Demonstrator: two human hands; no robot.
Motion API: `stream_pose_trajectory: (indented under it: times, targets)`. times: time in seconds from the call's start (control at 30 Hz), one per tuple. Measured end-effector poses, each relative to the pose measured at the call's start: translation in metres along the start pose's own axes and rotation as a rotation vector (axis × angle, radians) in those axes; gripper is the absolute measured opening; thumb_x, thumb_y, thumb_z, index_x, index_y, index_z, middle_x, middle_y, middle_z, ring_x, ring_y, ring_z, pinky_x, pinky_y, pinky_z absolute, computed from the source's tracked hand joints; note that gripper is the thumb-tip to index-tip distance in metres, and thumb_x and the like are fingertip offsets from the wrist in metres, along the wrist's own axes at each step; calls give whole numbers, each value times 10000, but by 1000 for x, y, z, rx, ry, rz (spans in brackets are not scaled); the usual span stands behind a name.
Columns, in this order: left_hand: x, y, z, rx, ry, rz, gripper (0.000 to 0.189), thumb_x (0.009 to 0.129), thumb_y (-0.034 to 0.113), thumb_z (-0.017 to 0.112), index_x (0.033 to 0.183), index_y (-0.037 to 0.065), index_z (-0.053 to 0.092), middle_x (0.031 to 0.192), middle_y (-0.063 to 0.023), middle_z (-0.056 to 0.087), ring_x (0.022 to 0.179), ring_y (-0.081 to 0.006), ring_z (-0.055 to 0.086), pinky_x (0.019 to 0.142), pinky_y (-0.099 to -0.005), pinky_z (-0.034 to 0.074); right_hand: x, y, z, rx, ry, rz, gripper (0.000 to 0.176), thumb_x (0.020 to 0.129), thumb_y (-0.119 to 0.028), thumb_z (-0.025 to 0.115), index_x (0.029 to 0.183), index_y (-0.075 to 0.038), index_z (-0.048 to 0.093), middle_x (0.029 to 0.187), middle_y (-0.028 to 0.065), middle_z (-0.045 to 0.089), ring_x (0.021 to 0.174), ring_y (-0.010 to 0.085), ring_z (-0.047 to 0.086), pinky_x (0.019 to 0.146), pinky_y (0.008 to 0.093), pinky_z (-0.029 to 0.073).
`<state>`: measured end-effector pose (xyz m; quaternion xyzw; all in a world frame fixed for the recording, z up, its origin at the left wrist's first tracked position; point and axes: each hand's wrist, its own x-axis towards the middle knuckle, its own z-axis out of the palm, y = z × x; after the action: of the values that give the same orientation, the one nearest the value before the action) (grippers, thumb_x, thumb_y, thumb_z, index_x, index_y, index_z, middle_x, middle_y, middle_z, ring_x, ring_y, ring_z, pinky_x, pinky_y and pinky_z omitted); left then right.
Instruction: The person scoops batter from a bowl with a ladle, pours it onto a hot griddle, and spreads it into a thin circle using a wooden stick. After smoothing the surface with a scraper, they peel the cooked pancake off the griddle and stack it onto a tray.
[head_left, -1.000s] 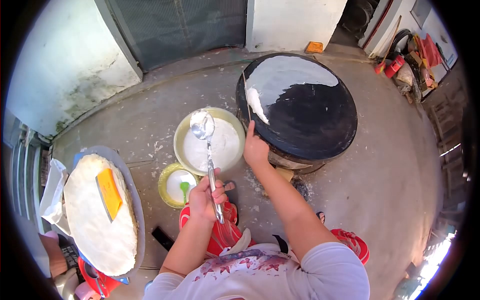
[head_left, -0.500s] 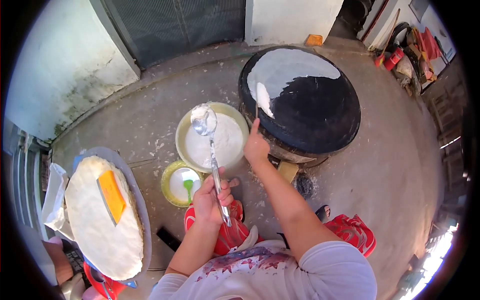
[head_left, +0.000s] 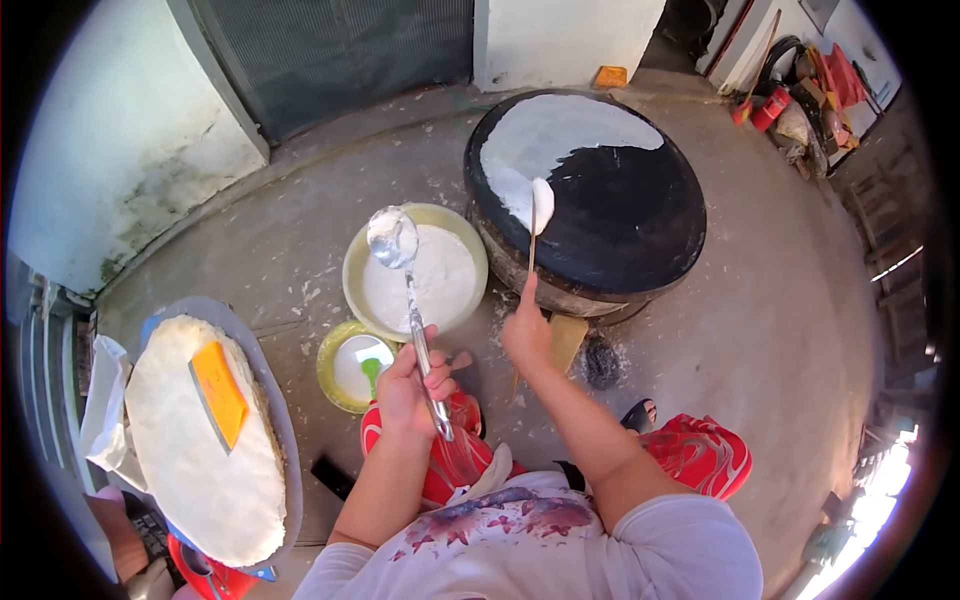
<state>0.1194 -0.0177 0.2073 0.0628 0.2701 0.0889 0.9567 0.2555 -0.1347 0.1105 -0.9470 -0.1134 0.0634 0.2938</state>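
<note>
My left hand [head_left: 408, 395] is closed round the handle of a metal ladle [head_left: 392, 238]. Its bowl, smeared with white batter, hangs over a wide pale basin [head_left: 352, 285] of the same white mix. In my right hand [head_left: 526, 335] is a thin wooden batter spreader [head_left: 533, 255], its far end coated white and touching the round black griddle [head_left: 630, 235] near its left side. White batter [head_left: 560, 125] covers the griddle's far and left part; the rest of the surface is bare black.
Left of me, a thick stack of pale flatbreads [head_left: 190, 470] bears a yellow scraper [head_left: 219, 395]. A small yellow bowl [head_left: 328, 378] with a green-handled utensil [head_left: 371, 368] stands before the basin. A wooden block [head_left: 568, 340] leans by the griddle. Assorted clutter [head_left: 820, 95] lies at far right.
The spreader has swung to stand more upright, its white end now further in from the griddle's left edge. My right hand has drawn nearer me. The ladle stays over the basin.
</note>
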Motion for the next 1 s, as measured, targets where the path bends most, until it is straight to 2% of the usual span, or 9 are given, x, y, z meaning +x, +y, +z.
stream_pose_trajectory:
  times: [0.1, 0.23, 0.43, 0.57, 0.7, 0.77, 0.83, 0.9, 1.0]
  targets:
    - [-3, -3, 4, 73, 35, 36, 311, 903, 171, 314, 1133, -7, 426, 689, -69, 450, 491, -102, 384, 405, -222, 329, -19, -22, -12, 42, -105, 64, 724, 755, -74, 449, 1355, -47, 46, 791, 230, 557, 641, 359, 571, 587, 425, 456]
    - [-1, -5, 4, 102, 27, 36, 308, 903, 170, 319, 1134, -4, 427, 692, -69, 450, 491, -100, 376, 407, -217, 328, 22, -12, 19, -101, -14, 20, 706, 766, -63, 401, 1358, -70, 17, 858, 243, 564, 753, 371, 578, 648, 433, 446]
    - [1, -2, 2, 68, 19, 11, 300, 903, 177, 318, 1120, 1, 427, 702, -81, 459, 503, -112, 379, 414, -226, 331, -24, 15, -17, -44, 36, 36, 730, 720, -25, 451, 1349, -8, 80, 755, 207, 553, 614, 344, 565, 536, 410, 458]
    - [3, -4, -1, 68, -21, 24, 293, 901, 179, 314, 1108, 7, 430, 705, -92, 468, 508, -122, 384, 416, -235, 329, -11, 18, 8, -169, -26, -174, 705, 741, -24, 424, 1349, -5, 67, 824, 230, 547, 641, 344, 571, 570, 428, 465]
    - [4, -4, 0, 80, -17, -2, 298, 901, 179, 313, 1116, 7, 429, 704, -88, 463, 511, -119, 384, 418, -231, 328, -12, 46, -9, -111, 149, -14, 691, 769, -19, 415, 1353, -17, 46, 815, 207, 552, 634, 325, 572, 586, 423, 467]
    - [3, -4, 2, 45, 32, -17, 302, 902, 183, 312, 1116, 8, 433, 705, -82, 457, 509, -117, 383, 417, -228, 327, -32, 43, -35, -88, -29, 110, 691, 760, -11, 379, 1356, -51, 33, 825, 220, 558, 639, 346, 570, 597, 433, 451]
    - [3, -5, 5, 52, 53, -16, 302, 902, 186, 312, 1111, 9, 438, 708, -79, 454, 509, -116, 383, 415, -226, 326, -38, 39, -22, -79, 16, 94, 699, 759, -13, 391, 1359, -56, 35, 816, 221, 556, 623, 332, 574, 585, 424, 451]
    - [5, -6, 2, 64, 13, -9, 301, 902, 189, 313, 1105, 9, 443, 712, -79, 454, 509, -114, 384, 410, -224, 325, -34, 34, -16, -246, -10, -139, 670, 775, -2, 380, 1358, -34, 52, 767, 182, 546, 619, 296, 570, 565, 412, 461]
    - [4, -7, 4, 69, 21, -19, 297, 902, 183, 312, 1104, 8, 441, 713, -76, 456, 509, -113, 384, 407, -221, 326, -20, 59, -23, -268, 61, -94, 688, 766, -3, 398, 1361, -42, 57, 809, 191, 540, 633, 284, 576, 562, 394, 464]
